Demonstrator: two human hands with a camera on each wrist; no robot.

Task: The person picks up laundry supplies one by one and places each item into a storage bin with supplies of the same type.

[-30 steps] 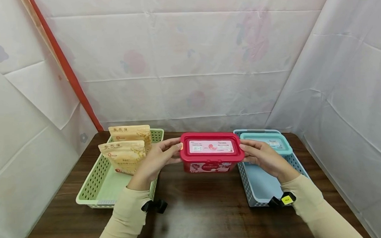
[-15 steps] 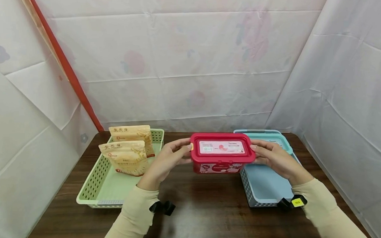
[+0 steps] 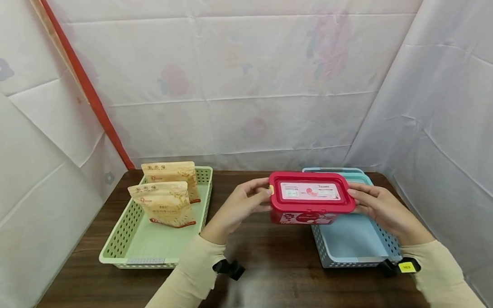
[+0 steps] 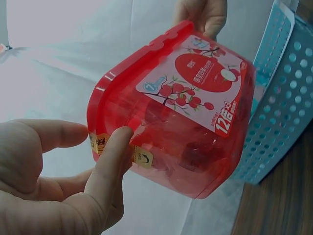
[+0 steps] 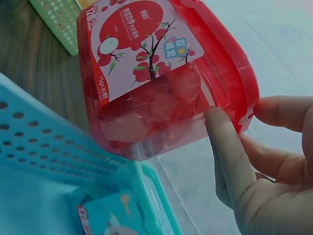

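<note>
Between my two hands hangs a red lidded plastic tub (image 3: pixel 312 194), held off the table with its lid up. In the left wrist view its clear red wall (image 4: pixel 176 161) carries a fruit label and a small yellow sticker. My left hand (image 3: pixel 240 206) pinches the left end by the lid rim, and my right hand (image 3: pixel 380 208) pinches the right end. The tub partly covers a blue basket (image 3: pixel 351 241) on the right. Inside that basket, at the back, a turquoise lidded tub (image 5: pixel 146 196) is partly hidden.
On the left stands a green basket (image 3: pixel 115 240) with two yellow pouches upright in it, one front pouch (image 3: pixel 164 204) and one rear pouch (image 3: pixel 174 174). Both baskets rest on a dark wooden table (image 3: pixel 271 280). White cloth (image 3: pixel 227 82) hangs behind and at the sides.
Both hands have carried the red tub to the right, from between the baskets to partly over the blue one. The baskets and pouches have stayed put.
</note>
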